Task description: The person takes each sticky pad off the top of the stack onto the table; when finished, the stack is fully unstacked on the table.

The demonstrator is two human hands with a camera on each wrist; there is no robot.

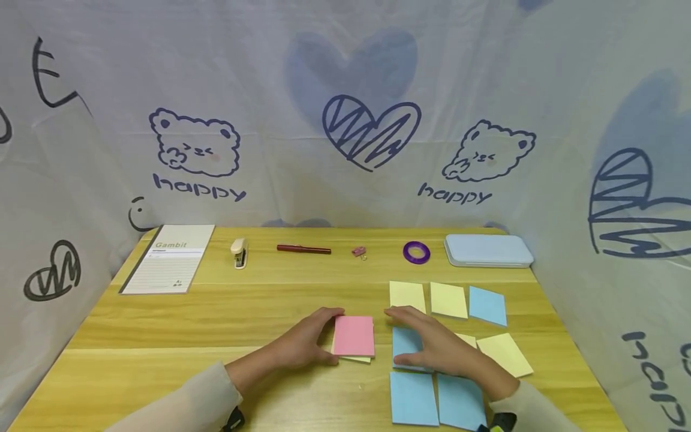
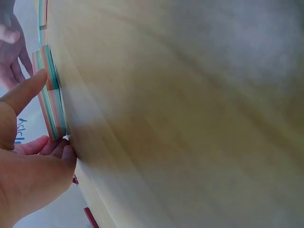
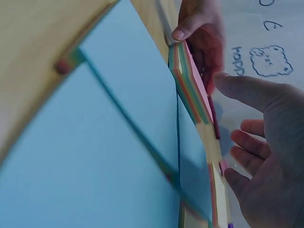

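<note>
Two stacked sticky note pads sit near the middle of the table: a pink pad [image 1: 353,336] on top, and below it a yellow pad [image 1: 356,359] turned slightly askew. My left hand [image 1: 308,339] holds the stack from its left side, thumb at the near edge and fingers at the far edge. Its thumb and fingertips also show around the layered, multicoloured edges in the left wrist view. My right hand [image 1: 439,348], fingers spread, hovers over a blue pad [image 1: 406,341] to the right of the stack. The right wrist view shows nothing between its thumb and fingers.
More blue pads [image 1: 413,399] and yellow pads [image 1: 504,354] lie in loose rows at the right. Along the back are a notebook [image 1: 175,258], stapler [image 1: 239,253], dark red pen [image 1: 303,249], pink clip [image 1: 358,251], purple tape roll [image 1: 416,252] and pale blue case [image 1: 488,250].
</note>
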